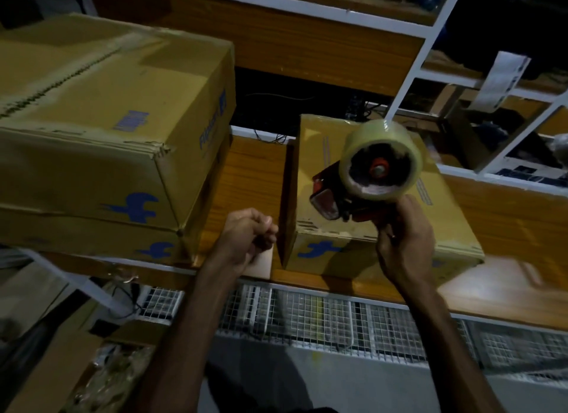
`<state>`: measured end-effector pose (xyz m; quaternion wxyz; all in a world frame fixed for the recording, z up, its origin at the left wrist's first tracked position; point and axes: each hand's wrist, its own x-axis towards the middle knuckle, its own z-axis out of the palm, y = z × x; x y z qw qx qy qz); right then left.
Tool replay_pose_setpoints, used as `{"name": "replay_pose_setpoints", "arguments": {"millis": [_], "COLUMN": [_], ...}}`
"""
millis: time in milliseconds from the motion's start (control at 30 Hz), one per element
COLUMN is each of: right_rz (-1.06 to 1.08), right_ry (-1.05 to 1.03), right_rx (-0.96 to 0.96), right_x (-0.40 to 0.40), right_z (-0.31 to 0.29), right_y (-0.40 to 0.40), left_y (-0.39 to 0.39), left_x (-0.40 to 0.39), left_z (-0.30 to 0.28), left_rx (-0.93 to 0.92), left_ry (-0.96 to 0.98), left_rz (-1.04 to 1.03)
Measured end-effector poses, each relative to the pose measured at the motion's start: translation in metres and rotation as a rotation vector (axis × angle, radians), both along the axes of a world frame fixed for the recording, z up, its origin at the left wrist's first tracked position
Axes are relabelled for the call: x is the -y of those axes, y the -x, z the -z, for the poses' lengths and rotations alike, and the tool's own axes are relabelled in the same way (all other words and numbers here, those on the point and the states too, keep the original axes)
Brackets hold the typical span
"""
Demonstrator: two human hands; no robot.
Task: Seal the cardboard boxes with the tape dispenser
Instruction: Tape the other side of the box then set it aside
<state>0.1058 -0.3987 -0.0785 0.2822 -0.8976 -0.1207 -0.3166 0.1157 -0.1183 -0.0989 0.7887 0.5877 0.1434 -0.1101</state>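
My right hand (405, 237) grips the handle of a red tape dispenser (335, 197) that carries a roll of clear tape (381, 160). The dispenser is held up above a small closed cardboard box (322, 179) with a blue logo on its front. My left hand (249, 234) is a loose fist with nothing in it, hovering over the wooden shelf just left of that box. A large cardboard box (101, 117) stands at the left, stacked on another box (92, 240).
The boxes rest on a wooden shelf (246, 173) with a white metal frame (412, 62). White wire mesh (322, 317) runs below the shelf's front edge. More cardboard and plastic wrap (101, 375) lie on the floor at lower left. Further shelves at right hold dark items.
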Motion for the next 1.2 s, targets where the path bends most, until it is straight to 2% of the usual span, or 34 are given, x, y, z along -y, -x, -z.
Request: {"name": "replay_pose_setpoints", "arguments": {"millis": [100,167,300,600,767,900,1200], "right_rz": [-0.050,-0.051,-0.057,-0.070,-0.075,-0.099,-0.177], "right_ry": [-0.053,-0.017,0.049,0.068,0.090,0.036,-0.076], "right_rx": [-0.016,-0.031,-0.100,-0.184,-0.195,-0.225,-0.276], "right_x": [0.008,0.010,0.011,0.013,0.018,0.021,0.026], "right_z": [-0.009,-0.011,-0.006,0.007,0.016,0.023,0.037], "right_y": [-0.009,-0.012,-0.014,-0.010,-0.009,-0.006,-0.007], "left_y": [-0.007,-0.011,-0.014,-0.013,-0.014,-0.015,-0.014], "left_x": [0.006,0.008,0.010,0.012,0.017,0.030,0.049], "left_z": [-0.005,-0.002,0.012,0.043,0.054,0.066,0.096], "left_rx": [0.000,-0.020,-0.064,-0.106,-0.187,-0.270,-0.275], "left_ry": [0.079,0.105,0.052,0.004,0.126,0.210,0.134], "left_rz": [-0.006,-0.018,-0.061,0.048,0.096,0.084,0.020]}}
